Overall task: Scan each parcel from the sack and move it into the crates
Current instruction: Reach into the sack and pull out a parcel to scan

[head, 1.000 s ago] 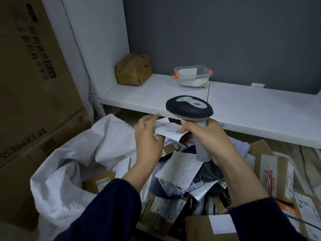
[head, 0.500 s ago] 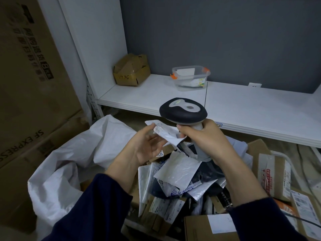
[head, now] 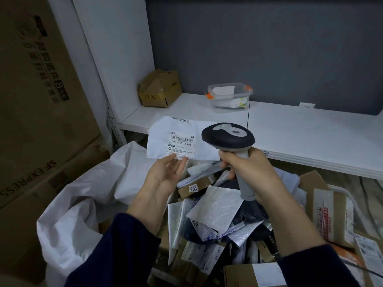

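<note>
My left hand [head: 165, 172] holds up a flat white parcel [head: 163, 139] by its lower edge, label with barcode facing me. My right hand [head: 248, 172] grips the grey handle of a barcode scanner [head: 228, 137], whose dark head sits just right of the parcel's label. Below the hands lies a heap of parcels [head: 213, 214], white mailers and small cardboard boxes. The white sack [head: 83, 204] gapes open at the lower left.
A white shelf [head: 310, 133] runs behind, carrying a small crumpled cardboard box [head: 159, 90] and a clear plastic tub [head: 230, 98]. Large cardboard cartons [head: 37, 100] stand at the left. More boxed parcels [head: 331, 212] fill the right side.
My left hand turned palm up and raised the white parcel so it opened out flat with its label facing me. The scanner stayed in my right hand, close beside it.
</note>
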